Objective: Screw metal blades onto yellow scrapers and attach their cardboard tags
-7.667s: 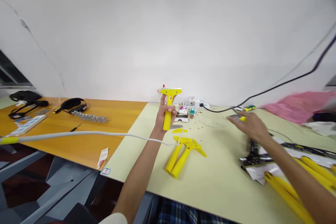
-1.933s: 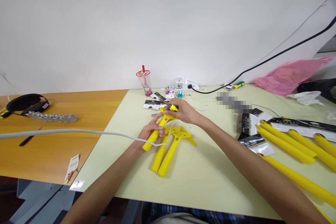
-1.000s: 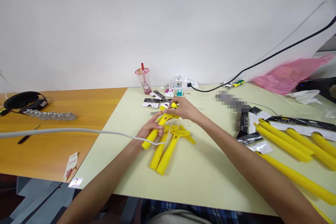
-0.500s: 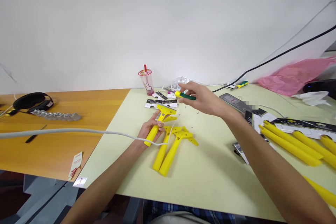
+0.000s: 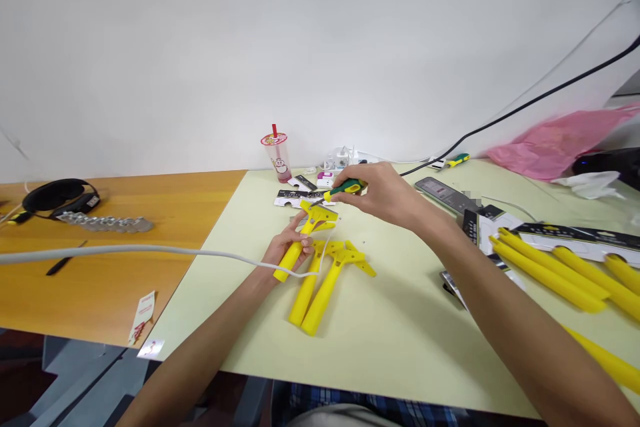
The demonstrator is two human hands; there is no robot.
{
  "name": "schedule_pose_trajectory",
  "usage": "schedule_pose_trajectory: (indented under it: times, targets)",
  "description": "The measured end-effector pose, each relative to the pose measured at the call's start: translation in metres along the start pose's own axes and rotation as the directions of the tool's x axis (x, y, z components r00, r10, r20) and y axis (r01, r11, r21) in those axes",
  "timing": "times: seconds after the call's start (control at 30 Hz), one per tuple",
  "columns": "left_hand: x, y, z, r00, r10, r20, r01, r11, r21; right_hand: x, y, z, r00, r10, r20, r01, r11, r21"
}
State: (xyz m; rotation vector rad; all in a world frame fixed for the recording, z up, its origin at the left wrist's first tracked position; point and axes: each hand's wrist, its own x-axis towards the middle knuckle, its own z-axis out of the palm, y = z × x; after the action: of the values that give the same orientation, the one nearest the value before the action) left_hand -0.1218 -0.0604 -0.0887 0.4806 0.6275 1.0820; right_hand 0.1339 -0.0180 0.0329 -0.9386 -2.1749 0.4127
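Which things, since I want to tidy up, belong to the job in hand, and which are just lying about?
In the job:
yellow scraper, in the left hand
screwdriver, in the right hand
probably the two similar yellow tools

Seemingly just lying about:
drink cup
phone
pink bag

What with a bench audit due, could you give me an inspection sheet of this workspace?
Surface: pale green tabletop, meeting an orange wood-coloured tabletop.
Job's things: yellow T-shaped plastic scraper, held; green-and-yellow screwdriver, tip at the scraper's head, contact unclear; two more yellow scrapers lying nearby.
Clutter: clear plastic cup with red straw, black-and-white cards, dark grey phone, long yellow rods.
Hands: left hand grips the scraper; right hand grips the screwdriver.
Cables: white cable crossing before the scraper; black cable rising rightward.
Surroundings: white wall behind; pink plastic bag, right.
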Motion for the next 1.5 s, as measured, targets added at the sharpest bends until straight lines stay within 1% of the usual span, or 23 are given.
schedule_pose_trajectory:
  times: [0.23,0.37,0.5,0.63,0.7,0.77,0.83,0.93,1.0,1.1,1.17,1.33,1.4,1.5]
  targets:
    - [0.000,0.000,0.000,1.000,-0.001,0.018,0.001,1.000,0.006,0.000,0.002,0.002,1.000,0.001,0.017,0.000,1.000,-0.018]
    - [0.000,-0.001,0.000,1.000,0.012,-0.005,-0.012,0.999,0.031,0.000,0.005,0.005,1.000,-0.011,0.020,0.012,0.999,-0.043]
    - [0.000,-0.001,0.002,0.999,0.034,-0.018,-0.033,0.997,0.075,0.000,0.001,0.009,0.998,-0.041,0.040,0.046,0.992,-0.117]
    - [0.001,-0.003,0.002,0.999,0.040,-0.016,-0.038,0.992,0.120,-0.002,-0.010,0.015,0.997,-0.063,0.052,0.073,0.974,-0.217]
    - [0.001,-0.004,0.001,0.999,0.036,-0.026,-0.033,0.991,0.132,-0.005,-0.015,0.017,0.996,-0.069,0.059,0.081,0.968,-0.239]
    - [0.002,-0.005,0.001,0.998,0.036,-0.043,-0.031,0.991,0.128,-0.008,-0.017,0.016,0.991,-0.097,0.090,0.115,0.971,-0.212]
    - [0.003,-0.006,0.000,0.997,0.050,-0.055,-0.044,0.992,0.115,-0.011,-0.017,0.014,0.980,-0.149,0.129,0.166,0.976,-0.139]
    - [0.004,-0.006,-0.001,0.995,0.077,-0.056,-0.070,0.992,0.107,-0.012,-0.014,0.013,0.972,-0.198,0.130,0.203,0.979,-0.029]
    - [0.004,-0.007,-0.001,0.996,0.079,-0.048,-0.073,0.991,0.111,-0.010,-0.013,0.014,0.974,-0.204,0.103,0.208,0.977,-0.035]
    - [0.004,-0.007,-0.001,0.997,0.072,-0.036,-0.067,0.992,0.108,-0.008,-0.012,0.017,0.985,-0.165,0.058,0.172,0.971,-0.165]
    - [0.003,-0.006,0.000,0.996,0.069,-0.049,-0.064,0.994,0.086,-0.007,-0.010,0.019,0.989,-0.142,0.048,0.149,0.967,-0.205]
    - [0.003,-0.002,0.003,0.991,0.081,-0.111,-0.080,0.997,0.012,-0.008,-0.003,0.022,0.968,-0.231,0.097,0.238,0.969,-0.071]
    - [0.002,-0.002,0.004,0.989,0.086,-0.117,-0.084,0.996,0.021,-0.008,-0.003,0.024,0.973,-0.212,0.086,0.219,0.972,-0.081]
    - [0.002,-0.002,0.004,0.992,0.083,-0.098,-0.078,0.996,0.054,-0.008,-0.007,0.028,0.994,-0.102,0.036,0.107,0.975,-0.195]
